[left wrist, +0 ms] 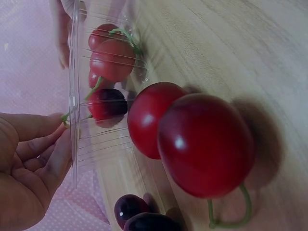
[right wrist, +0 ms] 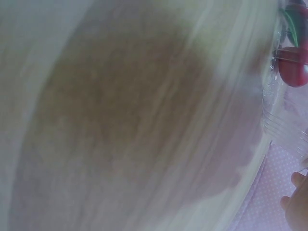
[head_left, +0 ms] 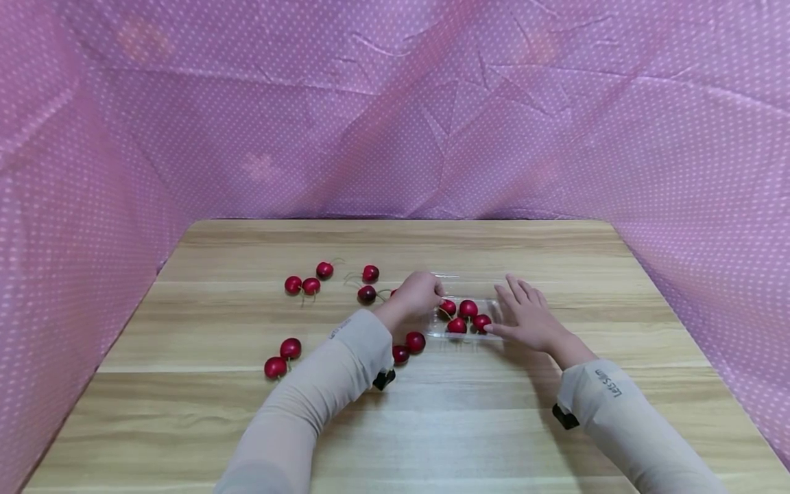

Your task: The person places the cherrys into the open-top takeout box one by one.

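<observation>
A clear plastic box (head_left: 435, 329) holds several red cherries (head_left: 468, 309) with green stems. At its left rim is my left hand (head_left: 415, 295), thumb and fingertips pinching a green cherry stem (left wrist: 66, 117). Just inside the wall from those fingertips lies a dark red cherry (left wrist: 108, 103). My right hand (head_left: 532, 321) rests at the box's right side with fingers spread and fairly straight, the thumb by the front right corner. Only a few of its fingertips show in the right wrist view.
Two cherries (head_left: 409, 346) lie left of the box, close under my left wrist. Farther left are cherries in a back group (head_left: 310, 286) and a front pair (head_left: 282, 358). More cherries (head_left: 367, 295) sit behind my left forearm. Pink dotted cloth (head_left: 395, 123) surrounds the wooden table (head_left: 185, 412).
</observation>
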`<action>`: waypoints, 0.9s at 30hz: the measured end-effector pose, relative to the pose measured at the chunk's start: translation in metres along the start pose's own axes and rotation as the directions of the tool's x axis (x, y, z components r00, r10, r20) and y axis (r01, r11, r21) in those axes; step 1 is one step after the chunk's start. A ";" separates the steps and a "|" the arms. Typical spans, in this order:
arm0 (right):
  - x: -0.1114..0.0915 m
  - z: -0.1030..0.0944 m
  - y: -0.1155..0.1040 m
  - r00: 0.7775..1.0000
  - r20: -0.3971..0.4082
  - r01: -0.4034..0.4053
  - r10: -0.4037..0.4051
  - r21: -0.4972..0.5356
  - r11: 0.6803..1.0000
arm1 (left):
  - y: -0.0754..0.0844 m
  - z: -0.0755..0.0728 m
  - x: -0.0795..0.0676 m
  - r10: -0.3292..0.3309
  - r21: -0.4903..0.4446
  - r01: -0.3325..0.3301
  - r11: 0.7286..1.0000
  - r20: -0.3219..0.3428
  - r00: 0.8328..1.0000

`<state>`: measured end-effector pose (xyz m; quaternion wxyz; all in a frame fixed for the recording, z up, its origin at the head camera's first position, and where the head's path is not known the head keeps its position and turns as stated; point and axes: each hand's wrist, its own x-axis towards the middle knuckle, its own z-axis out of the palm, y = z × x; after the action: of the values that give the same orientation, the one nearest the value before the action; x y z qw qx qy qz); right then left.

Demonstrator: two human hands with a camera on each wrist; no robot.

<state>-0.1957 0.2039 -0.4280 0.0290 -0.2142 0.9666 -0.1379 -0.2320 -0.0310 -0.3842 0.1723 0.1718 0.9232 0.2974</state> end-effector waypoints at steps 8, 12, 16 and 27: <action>0.000 -0.001 -0.002 1.000 0.001 0.002 -0.002 0.000 1.000 | 0.000 -0.001 0.001 0.005 0.042 -0.005 0.999 -0.018 1.000; 0.000 -0.003 -0.002 1.000 0.004 0.000 0.000 0.004 1.000 | -0.002 -0.004 -0.002 0.029 0.041 -0.028 0.999 -0.033 0.999; 0.000 -0.004 -0.002 1.000 -0.002 0.001 -0.001 0.003 1.000 | -0.006 -0.007 -0.005 0.057 -0.033 -0.059 0.998 -0.044 0.997; -0.001 -0.002 -0.003 1.000 -0.007 0.003 -0.003 0.008 1.000 | -0.032 -0.014 -0.016 0.056 -0.245 -0.059 0.968 -0.019 0.998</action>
<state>-0.1935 0.2025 -0.4257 0.0263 -0.2151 0.9658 -0.1427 -0.2305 -0.0692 -0.3892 0.1778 0.1740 0.8751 0.4150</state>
